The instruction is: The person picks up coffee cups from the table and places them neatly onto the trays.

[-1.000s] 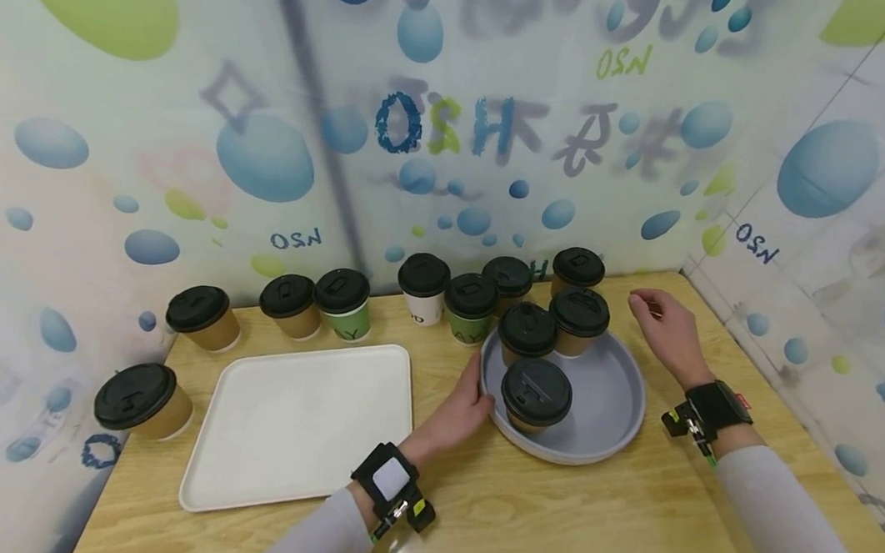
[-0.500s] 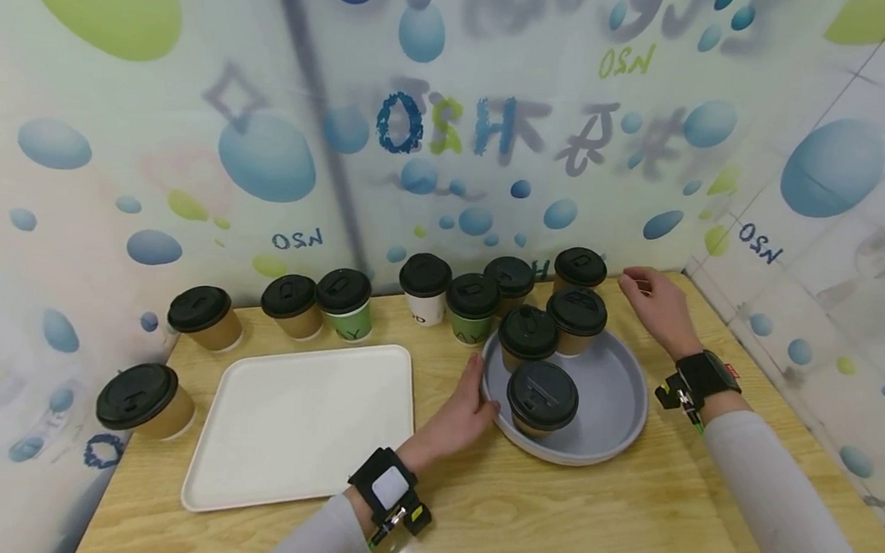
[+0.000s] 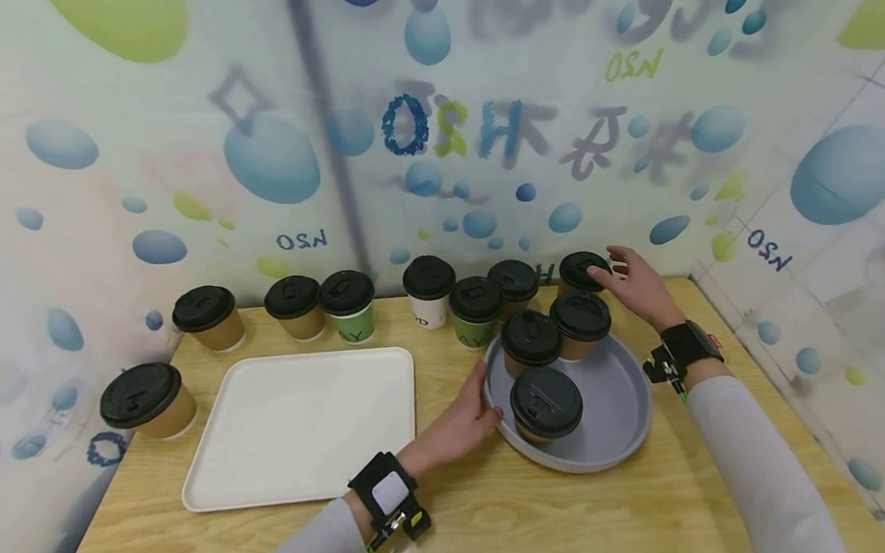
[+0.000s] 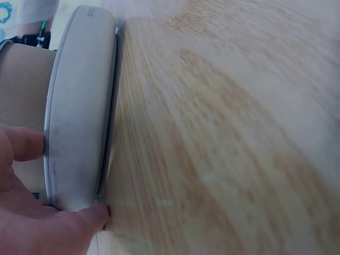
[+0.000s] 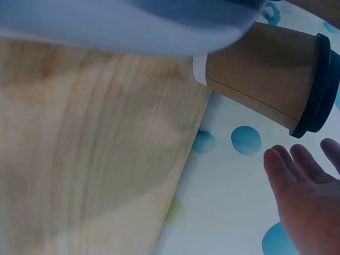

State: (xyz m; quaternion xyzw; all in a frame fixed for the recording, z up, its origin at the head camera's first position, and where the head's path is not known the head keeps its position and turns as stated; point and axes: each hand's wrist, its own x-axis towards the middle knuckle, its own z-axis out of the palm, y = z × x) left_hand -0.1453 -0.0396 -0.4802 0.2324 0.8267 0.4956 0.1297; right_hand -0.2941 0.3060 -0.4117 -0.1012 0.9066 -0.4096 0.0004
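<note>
In the head view a round grey tray [image 3: 615,419] carries three brown paper cups with black lids: a front cup [image 3: 546,399], a middle cup [image 3: 531,338] and a rear cup [image 3: 580,315]. My left hand [image 3: 455,427] grips the tray's left edge; the left wrist view has its digits against the rim and underside of the tray wall [image 4: 82,106]. Behind the tray stands another lidded brown cup [image 3: 580,269]. Beside that cup's lid is my right hand [image 3: 640,288], fingers spread and holding nothing. The right wrist view shows a gap between this hand [image 5: 311,196] and the brown cup [image 5: 260,69].
A white rectangular tray [image 3: 303,428] lies to the left. Lidded cups line the back: a white cup [image 3: 428,292], green cups [image 3: 475,312] [image 3: 347,305] and brown cups [image 3: 513,287] [image 3: 295,306] [image 3: 209,317]. Another brown cup [image 3: 149,399] stands at far left. A patterned wall [image 3: 447,185] borders the table.
My right hand has moved left and away from me, up to the back cup's lid, and its fingers have opened out. The left hand keeps its grip on the tray.
</note>
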